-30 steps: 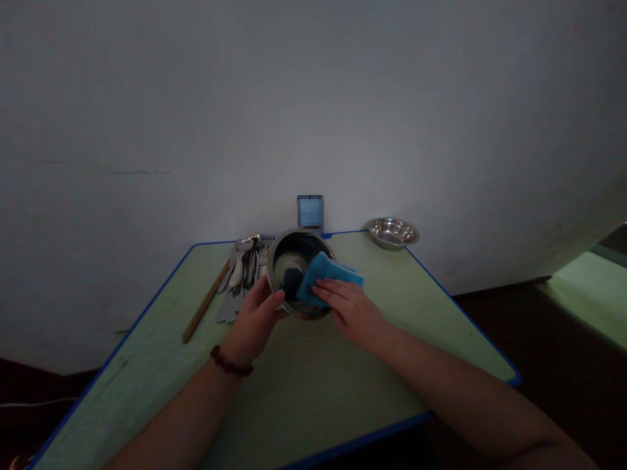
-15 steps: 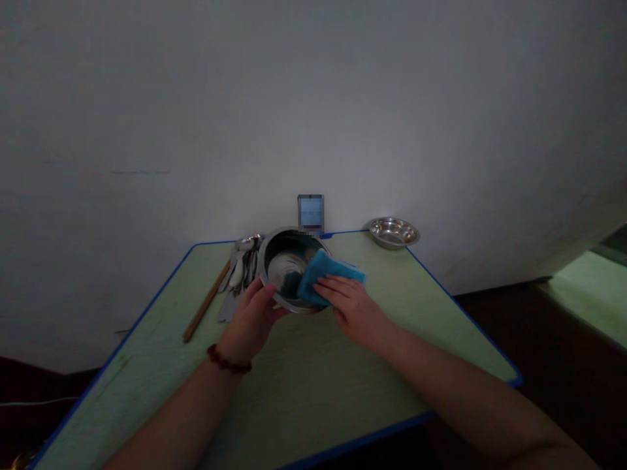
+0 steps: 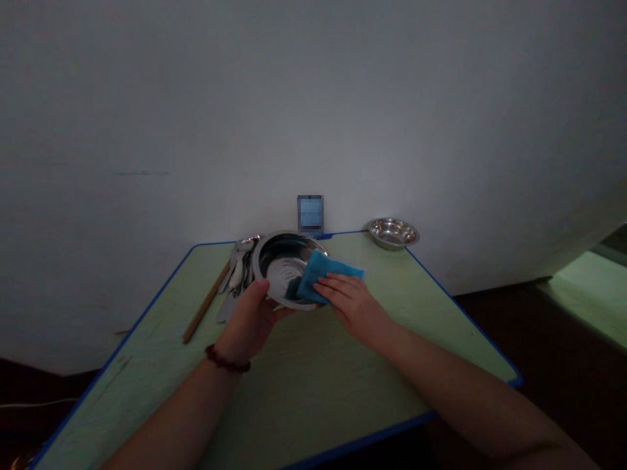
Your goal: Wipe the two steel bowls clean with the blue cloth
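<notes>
My left hand [image 3: 252,320] grips the near rim of a shiny steel bowl [image 3: 278,264] and holds it tilted above a green table [image 3: 304,385], its inside facing me. My right hand [image 3: 350,301] presses a folded blue cloth [image 3: 321,274] against the bowl's right inner side, fingers closed over the cloth. A dark bead bracelet [image 3: 226,361] sits on my left wrist.
Several metal spoons [image 3: 240,271] and a pair of wooden chopsticks [image 3: 203,307] lie at the table's far left. A second steel bowl [image 3: 393,232] stands at the far right corner. A small blurred rectangle [image 3: 310,214] leans on the white wall. The table's blue edge runs close to me.
The bowl has shifted a little to the left and tipped flatter, showing more of its bottom. My right hand with the cloth stayed at about the same spot.
</notes>
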`<state>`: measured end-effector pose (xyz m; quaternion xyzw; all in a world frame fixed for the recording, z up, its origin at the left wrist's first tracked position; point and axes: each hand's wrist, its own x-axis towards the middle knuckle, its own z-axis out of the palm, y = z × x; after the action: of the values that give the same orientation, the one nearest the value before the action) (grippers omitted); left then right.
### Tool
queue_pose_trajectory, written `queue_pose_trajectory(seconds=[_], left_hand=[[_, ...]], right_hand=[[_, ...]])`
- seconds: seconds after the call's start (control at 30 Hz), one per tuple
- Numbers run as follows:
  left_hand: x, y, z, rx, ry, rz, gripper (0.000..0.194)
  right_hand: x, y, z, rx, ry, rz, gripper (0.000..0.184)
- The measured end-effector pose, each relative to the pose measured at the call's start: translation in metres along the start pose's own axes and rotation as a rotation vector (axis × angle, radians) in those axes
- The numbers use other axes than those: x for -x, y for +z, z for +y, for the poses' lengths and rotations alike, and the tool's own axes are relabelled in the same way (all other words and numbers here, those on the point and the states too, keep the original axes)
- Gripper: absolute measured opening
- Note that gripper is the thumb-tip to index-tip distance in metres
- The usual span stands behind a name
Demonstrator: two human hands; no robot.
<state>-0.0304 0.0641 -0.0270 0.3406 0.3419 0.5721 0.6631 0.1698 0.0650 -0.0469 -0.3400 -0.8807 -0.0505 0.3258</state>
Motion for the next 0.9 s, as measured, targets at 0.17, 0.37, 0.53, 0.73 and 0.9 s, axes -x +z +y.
queue_pose_trajectory(seconds=[0.17,0.37,0.53,0.73,0.9], left_hand=[[-0.001,-0.001,0.001,-0.006,-0.023,-0.024,0.029],[-0.002,0.001,0.002,0.042,-0.005,-0.050,0.030],[-0.004,0.000,0.000,0.018,-0.023,-0.058,0.033],[-0.002,0.000,-0.002,-0.020,-0.035,-0.049,0.037],[-0.001,0.004,0.000,-0.042,0.033,-0.096,0.041]], right_hand=[[-0.001,-0.002,-0.001,0.019,-0.022,0.046,0.035],[-0.003,-0.009,-0.002,0.024,-0.043,0.140,0.033],[-0.003,-0.015,-0.001,0.012,-0.037,0.162,0.035],[-0.002,-0.018,0.000,0.017,-0.062,0.215,0.035],[-0.002,-0.020,-0.002,0.021,-0.078,0.244,0.032]])
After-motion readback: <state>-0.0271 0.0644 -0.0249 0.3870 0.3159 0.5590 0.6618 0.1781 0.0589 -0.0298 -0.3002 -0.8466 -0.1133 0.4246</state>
